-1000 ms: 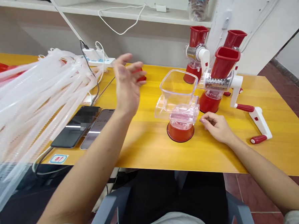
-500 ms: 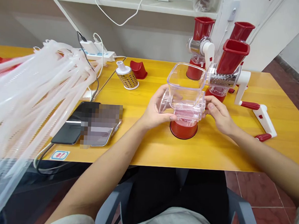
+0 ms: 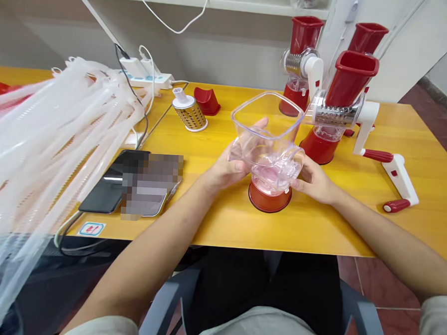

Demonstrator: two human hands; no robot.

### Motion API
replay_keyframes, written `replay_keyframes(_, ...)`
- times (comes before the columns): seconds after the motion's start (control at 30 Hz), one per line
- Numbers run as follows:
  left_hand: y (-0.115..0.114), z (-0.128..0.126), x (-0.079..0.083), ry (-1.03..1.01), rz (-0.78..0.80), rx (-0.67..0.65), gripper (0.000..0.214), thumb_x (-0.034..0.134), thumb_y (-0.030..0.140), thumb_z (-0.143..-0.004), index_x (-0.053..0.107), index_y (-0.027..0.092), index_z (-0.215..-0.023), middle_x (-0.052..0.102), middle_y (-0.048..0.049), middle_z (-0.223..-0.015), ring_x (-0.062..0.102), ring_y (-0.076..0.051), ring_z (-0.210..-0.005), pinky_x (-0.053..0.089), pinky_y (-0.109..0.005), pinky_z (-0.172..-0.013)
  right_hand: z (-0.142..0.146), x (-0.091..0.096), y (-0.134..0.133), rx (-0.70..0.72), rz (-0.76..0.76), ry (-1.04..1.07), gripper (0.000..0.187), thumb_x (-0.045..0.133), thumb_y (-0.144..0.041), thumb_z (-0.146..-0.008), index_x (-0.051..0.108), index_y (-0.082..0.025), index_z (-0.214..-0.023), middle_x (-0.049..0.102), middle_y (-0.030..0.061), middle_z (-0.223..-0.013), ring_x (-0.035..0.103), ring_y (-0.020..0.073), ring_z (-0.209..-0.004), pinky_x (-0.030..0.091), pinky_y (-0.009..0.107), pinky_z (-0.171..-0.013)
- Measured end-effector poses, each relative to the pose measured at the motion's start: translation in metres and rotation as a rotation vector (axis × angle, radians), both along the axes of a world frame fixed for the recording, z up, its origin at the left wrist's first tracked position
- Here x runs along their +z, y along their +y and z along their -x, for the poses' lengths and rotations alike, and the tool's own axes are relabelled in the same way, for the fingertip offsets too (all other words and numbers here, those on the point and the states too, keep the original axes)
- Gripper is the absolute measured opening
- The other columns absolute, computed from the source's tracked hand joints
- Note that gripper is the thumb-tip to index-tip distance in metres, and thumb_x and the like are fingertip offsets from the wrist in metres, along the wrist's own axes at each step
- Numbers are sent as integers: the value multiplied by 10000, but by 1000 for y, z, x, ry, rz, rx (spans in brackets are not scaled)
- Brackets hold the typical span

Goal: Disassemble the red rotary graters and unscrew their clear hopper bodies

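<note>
A clear plastic grater body (image 3: 274,162) stands on its red round base (image 3: 270,199) in front of me. My left hand (image 3: 229,165) grips its left side, thumb in front and fingers behind the clear plastic. On the right side, my right hand (image 3: 315,180) is closed round the edge of the body, thumb toward the front. Beyond my hands to the left lie a grater drum (image 3: 191,113) with a white end and a red curved part (image 3: 207,101). Just behind my right hand stands an assembled drum grater (image 3: 334,113) with a red hopper.
More assembled graters (image 3: 299,66) stand at the back right. A loose white crank handle (image 3: 401,184) lies on the right of the yellow table (image 3: 355,219). To the left are a heap of clear plastic strips (image 3: 60,144), phones (image 3: 110,186) and a power strip (image 3: 153,79).
The clear grater body has turned on the table and shifted slightly left and toward me. My right hand has moved in against its right side.
</note>
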State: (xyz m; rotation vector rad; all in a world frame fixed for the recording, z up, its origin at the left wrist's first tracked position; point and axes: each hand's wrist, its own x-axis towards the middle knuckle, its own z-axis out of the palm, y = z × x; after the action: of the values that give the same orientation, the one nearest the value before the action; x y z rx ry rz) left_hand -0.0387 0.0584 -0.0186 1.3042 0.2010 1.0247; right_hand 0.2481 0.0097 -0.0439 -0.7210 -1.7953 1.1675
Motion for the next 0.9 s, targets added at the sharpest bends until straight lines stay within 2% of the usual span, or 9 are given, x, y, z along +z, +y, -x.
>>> replay_keyframes(0.07, 0, 0, 3, 14, -6, 0, 985, 1029, 688, -760, 718, 370, -1639, 792, -109, -1453, 770, -374, -1409, 669, -494, -1142, 4, -1, 0, 59, 11, -2, 927, 975, -744, -892, 649, -333, -1656, 683, 112, -1685, 695, 347, -1551, 586, 529, -1355)
replay_keyframes(0.17, 0, 3, 7, 76, -34, 18, 1014, 1044, 688, -723, 733, 348, -1625, 781, -119, -1516, 740, -407, -1459, 666, -506, -1160, 8, -1, 0, 99, 15, -6, 1066, 1078, -679, -789, 627, -318, -1685, 666, 128, -1700, 680, 362, -1572, 577, 537, -1369)
replay_keyframes(0.33, -2, 7, 12, 88, -34, 78, 1007, 1059, 716, -694, 770, 320, -1573, 773, -114, -1528, 752, -362, -1386, 655, -450, -1136, 5, -1, -1, 106, 31, -20, 920, 1049, -621, -858, 680, -307, -1640, 707, 124, -1582, 697, 349, -1522, 546, 567, -1390)
replay_keyframes(0.47, -5, 4, 13, 89, 24, 84, 991, 1050, 687, -687, 763, 319, -1562, 758, -121, -1545, 739, -361, -1387, 652, -456, -1125, 5, -3, -3, 104, 50, -18, 947, 1056, -590, -859, 654, -331, -1676, 683, 115, -1631, 657, 345, -1584, 497, 570, -1439)
replay_keyframes(0.6, -1, 1, 7, 60, -42, 79, 1004, 1058, 789, -655, 792, 328, -1507, 765, -115, -1481, 763, -323, -1270, 670, -444, -1068, 7, -4, -7, 108, 81, -4, 976, 1053, -569, -866, 619, -361, -1715, 625, 104, -1757, 573, 340, -1702, 418, 576, -1507)
replay_keyframes(0.7, 3, 0, 1, 71, -98, 113, 1082, 1008, 908, -687, 749, 324, -1560, 751, -125, -1460, 783, -308, -1196, 671, -433, -995, 8, -3, -8, 135, 115, 10, 970, 1049, -564, -870, 620, -359, -1716, 621, 101, -1782, 570, 338, -1723, 434, 580, -1506)
replay_keyframes(0.8, 6, 0, -4, 98, -131, 142, 1206, 992, 966, -658, 689, 322, -1631, 750, -145, -1444, 797, -322, -1159, 657, -439, -949, 9, -1, -10, 144, 142, 27, 980, 1055, -554, -863, 623, -345, -1717, 626, 111, -1783, 581, 346, -1720, 447, 598, -1501)
replay_keyframes(0.9, 7, 0, -6, 83, -155, 141, 1142, 974, 949, -714, 688, 330, -1631, 744, -136, -1438, 791, -298, -1129, 649, -408, -913, 11, 1, -12, 142, 161, 48, 976, 1059, -545, -858, 627, -330, -1706, 634, 124, -1774, 553, 351, -1745, 449, 606, -1499)
